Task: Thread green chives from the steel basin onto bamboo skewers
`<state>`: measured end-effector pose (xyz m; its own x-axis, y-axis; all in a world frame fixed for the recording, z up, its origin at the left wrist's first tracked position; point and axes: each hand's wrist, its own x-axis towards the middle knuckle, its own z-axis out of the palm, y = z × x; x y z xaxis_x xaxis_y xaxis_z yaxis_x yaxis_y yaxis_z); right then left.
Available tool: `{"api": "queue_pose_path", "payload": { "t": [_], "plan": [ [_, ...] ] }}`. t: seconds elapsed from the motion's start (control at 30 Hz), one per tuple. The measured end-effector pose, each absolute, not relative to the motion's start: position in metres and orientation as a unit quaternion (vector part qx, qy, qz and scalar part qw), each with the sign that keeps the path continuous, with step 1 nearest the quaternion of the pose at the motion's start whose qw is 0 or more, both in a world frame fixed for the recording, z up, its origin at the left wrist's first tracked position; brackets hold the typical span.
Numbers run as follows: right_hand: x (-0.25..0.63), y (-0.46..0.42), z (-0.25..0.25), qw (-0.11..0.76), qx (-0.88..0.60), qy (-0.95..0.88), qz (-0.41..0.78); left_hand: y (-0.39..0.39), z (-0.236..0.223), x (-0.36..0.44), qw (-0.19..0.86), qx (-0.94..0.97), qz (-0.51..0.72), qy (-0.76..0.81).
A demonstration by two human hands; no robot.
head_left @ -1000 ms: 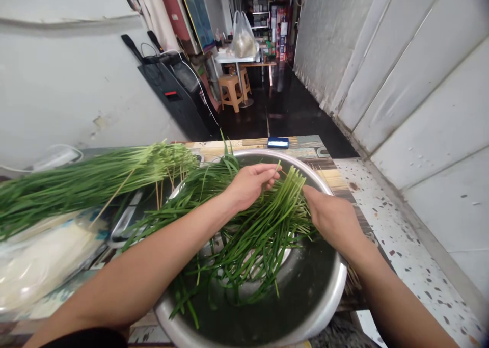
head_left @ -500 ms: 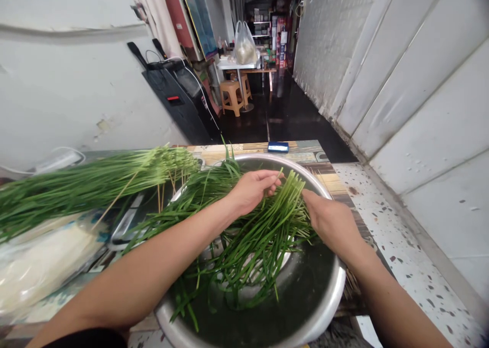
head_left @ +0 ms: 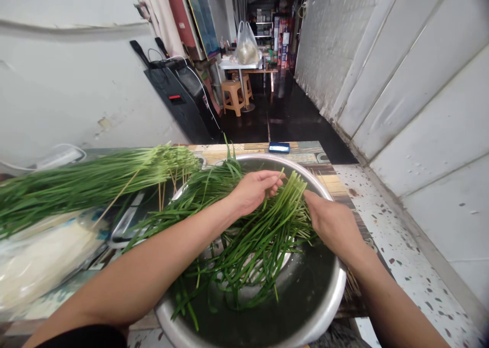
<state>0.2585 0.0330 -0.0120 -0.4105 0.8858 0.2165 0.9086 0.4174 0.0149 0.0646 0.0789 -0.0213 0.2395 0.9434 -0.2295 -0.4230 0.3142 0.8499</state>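
A large metal basin (head_left: 336,292) holds a loose pile of long green garlic chives (head_left: 255,241), their pale cut ends gathered toward the upper right. My left hand (head_left: 257,187) is over the pile, thumb and fingers pinched on a chive stalk whose end pokes out past the fingertips. At the right side of the bunch is my right hand (head_left: 332,223), closed, with its thumb side next to the pale ends. Most of its fingers are turned away from view, so what they hold cannot be made out.
More chives (head_left: 95,180) lie at left with thin wooden skewers (head_left: 122,197) sticking out. Below them is a clear plastic bag of something pale (head_left: 42,261). A small blue box (head_left: 279,148) sits beyond the basin. Further skewers (head_left: 351,284) lie right of the basin.
The camera view has shifted very slightly. Both hands keep nearly the same position and hold, and the chives have hardly moved.
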Motion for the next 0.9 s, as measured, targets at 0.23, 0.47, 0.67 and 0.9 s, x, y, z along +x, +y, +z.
{"api": "queue_pose_path", "payload": {
  "t": [0.23, 0.47, 0.67, 0.9],
  "plan": [
    [0.258, 0.0337, -0.0107, 0.086, -0.538, -0.836, -0.061, 0.0788, -0.0225, 0.0649, 0.713, 0.331, 0.481, 0.387],
    [0.2586, 0.0337, -0.011, 0.098, -0.532, -0.839, -0.061, 0.0781, -0.0222, 0.0652, 0.717, 0.329, 0.48, 0.384],
    [0.2587, 0.0331, -0.0093, 0.097, -0.535, -0.837, -0.06, 0.0788, -0.0235, 0.0647, 0.716, 0.327, 0.482, 0.384],
    [0.2575, 0.0322, -0.0065, 0.095, -0.532, -0.84, -0.048, 0.0791, -0.0246, 0.0645, 0.706, 0.337, 0.486, 0.389]
  ]
}}
